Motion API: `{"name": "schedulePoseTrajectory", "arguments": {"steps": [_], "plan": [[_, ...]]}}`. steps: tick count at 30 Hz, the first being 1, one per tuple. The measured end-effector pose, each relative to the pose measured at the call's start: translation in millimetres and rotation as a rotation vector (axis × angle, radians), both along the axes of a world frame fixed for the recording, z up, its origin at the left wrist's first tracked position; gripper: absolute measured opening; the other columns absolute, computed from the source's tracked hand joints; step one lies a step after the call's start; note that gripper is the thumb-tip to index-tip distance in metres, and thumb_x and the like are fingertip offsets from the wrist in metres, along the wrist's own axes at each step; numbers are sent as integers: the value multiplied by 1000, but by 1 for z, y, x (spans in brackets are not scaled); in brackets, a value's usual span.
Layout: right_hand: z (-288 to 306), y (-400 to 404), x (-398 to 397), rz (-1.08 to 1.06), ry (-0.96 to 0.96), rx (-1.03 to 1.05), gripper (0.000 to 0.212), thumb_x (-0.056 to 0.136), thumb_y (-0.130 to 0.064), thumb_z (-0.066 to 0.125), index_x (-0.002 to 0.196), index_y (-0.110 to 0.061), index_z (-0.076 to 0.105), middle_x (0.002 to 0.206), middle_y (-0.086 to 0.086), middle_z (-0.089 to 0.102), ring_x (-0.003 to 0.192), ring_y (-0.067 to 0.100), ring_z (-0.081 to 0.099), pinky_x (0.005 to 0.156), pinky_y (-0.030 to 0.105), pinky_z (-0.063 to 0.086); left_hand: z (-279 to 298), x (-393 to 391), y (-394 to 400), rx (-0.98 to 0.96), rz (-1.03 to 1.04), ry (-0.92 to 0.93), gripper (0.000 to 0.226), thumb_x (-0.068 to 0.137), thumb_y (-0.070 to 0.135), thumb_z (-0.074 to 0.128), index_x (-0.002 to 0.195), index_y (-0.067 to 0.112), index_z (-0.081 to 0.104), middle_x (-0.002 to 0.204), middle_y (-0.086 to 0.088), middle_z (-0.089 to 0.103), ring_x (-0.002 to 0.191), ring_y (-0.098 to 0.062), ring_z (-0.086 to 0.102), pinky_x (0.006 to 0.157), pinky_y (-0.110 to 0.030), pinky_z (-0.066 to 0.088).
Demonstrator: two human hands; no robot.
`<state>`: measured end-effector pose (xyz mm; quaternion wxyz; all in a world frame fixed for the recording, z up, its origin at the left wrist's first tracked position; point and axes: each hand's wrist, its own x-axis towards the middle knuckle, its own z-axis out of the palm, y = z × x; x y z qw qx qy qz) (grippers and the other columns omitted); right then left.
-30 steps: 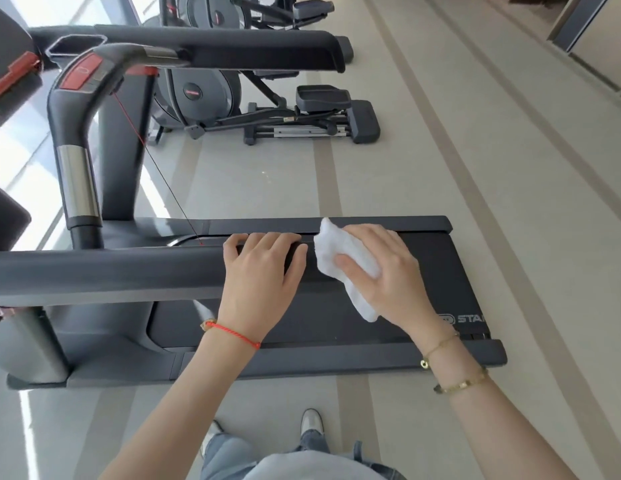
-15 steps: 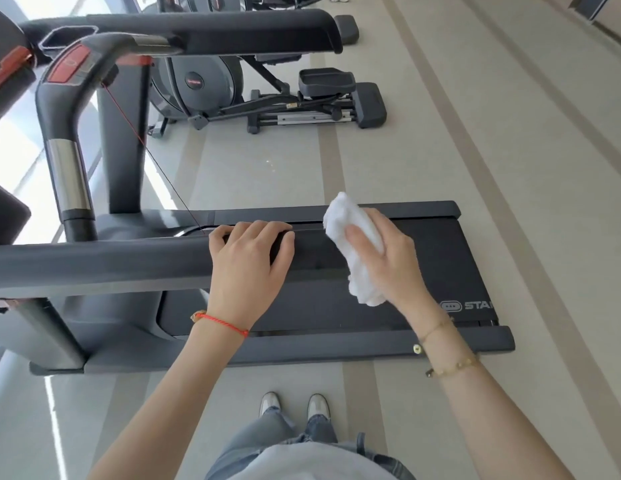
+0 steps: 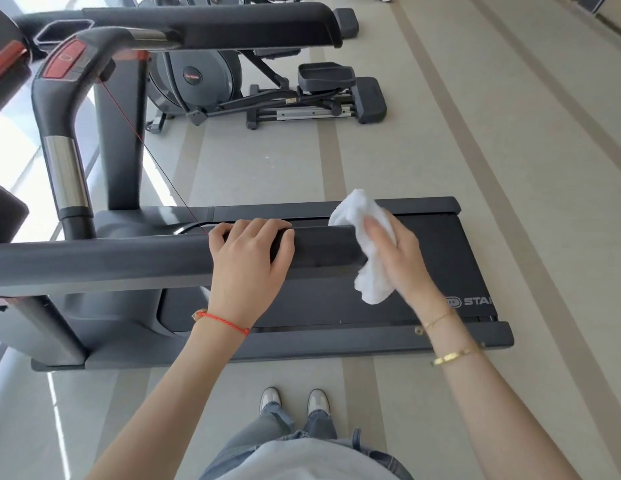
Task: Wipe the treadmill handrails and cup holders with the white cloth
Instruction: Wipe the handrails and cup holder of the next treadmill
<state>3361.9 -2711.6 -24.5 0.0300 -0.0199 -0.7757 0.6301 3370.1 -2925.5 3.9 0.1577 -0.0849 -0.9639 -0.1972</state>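
I look down from head height at a dark grey treadmill handrail (image 3: 111, 261) that runs across the view from the left edge to just right of centre. My left hand (image 3: 248, 263) lies on top of the handrail near its free end, fingers curled over its far edge and thumb along the near side, so it grips the rail. Just beyond that, at the very tip of the handrail, my right hand (image 3: 397, 258) holds the white cloth (image 3: 366, 244) bunched against the rail end, fingers fairly straight and pressing it there; the hand is blurred, and I cannot tell how its thumb lies. The cloth wraps over the tip, one end sticking up past the handrail and the other hanging below it. Under the handrail sits the black treadmill belt (image 3: 440, 265). Past the handrail, across the pale floor (image 3: 475, 150), stands an elliptical trainer (image 3: 267, 91).
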Motion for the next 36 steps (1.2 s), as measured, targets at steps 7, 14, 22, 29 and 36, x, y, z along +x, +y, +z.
{"name": "schedulePoseTrajectory", "arguments": {"steps": [7,14,22,29,36], "plan": [[3,4,1,31,-37,65,14,95,-50,49,99,-47,62,86,-13,68,66,7,66,59,17,49,-1,0,0,-19,3,3,33,99,34,39,101,22,69,89,8,69,88,-19,60,98,-36,27],[20,-17,-11,180,228,591,28,93,-60,42,104,-40,58,92,-20,61,86,1,57,72,21,46,-5,-3,-1,-30,-3,34,32,99,34,40,100,23,70,89,10,69,88,-18,62,97,-38,30],[4,-22,14,-14,357,555,27,99,-43,45,118,-29,58,115,-16,59,107,5,55,92,27,44,-5,-2,-5,-9,-22,17,33,99,35,40,107,22,69,98,9,70,96,-18,62,100,-37,30],[14,-44,2,153,650,1090,40,99,-47,45,128,-23,60,127,-5,60,108,23,59,93,41,42,-3,5,-37,-11,23,45,31,98,30,46,115,16,67,118,2,66,116,-23,54,106,-39,29],[21,-99,-12,194,660,1173,43,99,-51,42,122,-21,63,113,-4,66,88,21,65,78,37,50,-2,5,-86,-3,83,70,34,98,29,40,114,17,67,109,2,68,107,-24,58,107,-39,28]]}}
